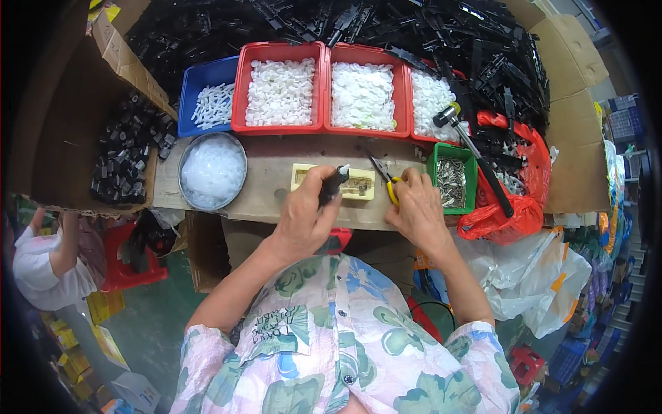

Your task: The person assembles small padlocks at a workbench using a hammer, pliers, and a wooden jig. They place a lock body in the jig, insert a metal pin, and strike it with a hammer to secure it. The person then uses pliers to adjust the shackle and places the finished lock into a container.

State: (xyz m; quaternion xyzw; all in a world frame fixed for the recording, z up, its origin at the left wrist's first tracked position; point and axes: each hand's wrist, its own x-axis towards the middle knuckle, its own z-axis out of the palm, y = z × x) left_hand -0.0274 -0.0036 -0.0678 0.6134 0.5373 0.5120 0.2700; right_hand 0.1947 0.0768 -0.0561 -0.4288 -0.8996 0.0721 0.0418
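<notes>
In my left hand (307,214) is a small black plastic piece with a white tip (334,185), held between thumb and fingers above a cream-yellow block with a recess (358,183). My right hand (418,210) is closed over the yellow handles of a pair of pliers (392,190), whose dark jaws point away from me to the left. The ends of the handles are hidden under my fingers. Right beside that hand, a green bin (470,200) holds many small metal pins or screws.
Behind the work spot stand a blue bin (186,103) and red bins (321,86) of white parts. A round bowl (181,181) sits left. A black-handled hammer (483,162) leans across the green bin and a red bag (510,221). Black parts (441,27) pile up behind.
</notes>
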